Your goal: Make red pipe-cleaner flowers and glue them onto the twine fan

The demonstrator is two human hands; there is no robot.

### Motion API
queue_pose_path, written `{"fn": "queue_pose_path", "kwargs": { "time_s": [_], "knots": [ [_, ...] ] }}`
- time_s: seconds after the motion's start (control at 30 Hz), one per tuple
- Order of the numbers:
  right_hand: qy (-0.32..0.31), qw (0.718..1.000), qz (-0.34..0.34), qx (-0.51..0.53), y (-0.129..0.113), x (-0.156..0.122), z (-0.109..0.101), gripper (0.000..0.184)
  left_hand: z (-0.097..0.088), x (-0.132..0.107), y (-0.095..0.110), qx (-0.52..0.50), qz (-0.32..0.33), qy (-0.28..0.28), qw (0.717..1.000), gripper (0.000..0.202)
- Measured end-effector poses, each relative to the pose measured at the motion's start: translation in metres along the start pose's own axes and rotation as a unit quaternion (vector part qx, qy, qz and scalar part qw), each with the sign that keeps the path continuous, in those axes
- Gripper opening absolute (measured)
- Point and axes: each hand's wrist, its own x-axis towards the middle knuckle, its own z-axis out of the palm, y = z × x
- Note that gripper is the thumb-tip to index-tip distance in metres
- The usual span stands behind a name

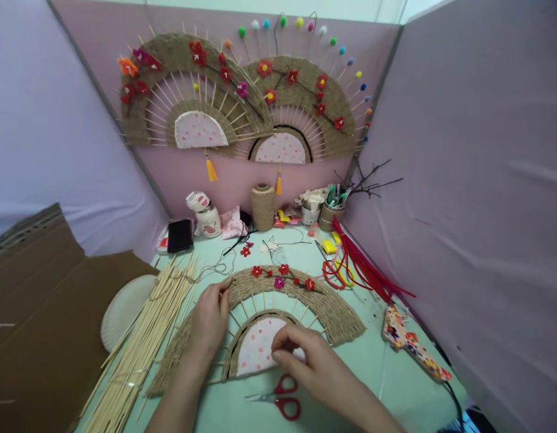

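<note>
A woven twine fan [341,313] with thin stick ribs lies on the table in front of me. Red and magenta flowers [283,269] and a dark twig decorate its band, and a white half-circle with pink dots [255,349] covers its centre. My left hand [210,319] is at the band's upper left, thumb and finger pinched on a small dark twig piece [232,281]. Over the dotted half-circle, my right hand [305,355] is closed in a pinch; anything between its fingertips is too small to make out. Red-handled scissors [285,397] lie just below that hand.
Bundled sticks [138,349], a paper plate [120,313] and cardboard [57,325] occupy the left. At right are red pipe cleaners [359,258] and a patterned glue gun [413,343]. A twine spool [262,207] stands behind; two finished fans [170,54] hang above.
</note>
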Motion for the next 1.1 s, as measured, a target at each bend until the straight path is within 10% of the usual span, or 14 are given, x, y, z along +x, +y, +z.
{"fn": "queue_pose_path", "kwargs": {
  "time_s": [0.43,0.77,0.93,1.1],
  "knots": [
    [-0.006,0.995,0.043,-0.09,0.013,0.006,-0.035,0.019,0.002,-0.028,0.014,-0.095,0.019,-0.037,0.995,0.015],
    [0.042,0.973,0.042,-0.223,0.031,0.081,-0.108,0.03,0.003,-0.035,0.017,-0.102,0.038,-0.12,0.987,0.012],
    [0.06,0.863,0.134,-0.484,0.07,0.154,-0.143,0.022,0.008,-0.035,0.009,-0.109,0.047,-0.145,0.982,0.02],
    [0.039,0.821,0.177,-0.541,0.112,0.209,-0.154,0.028,0.011,-0.035,0.003,-0.125,0.047,-0.15,0.98,0.022]
  ]
}}
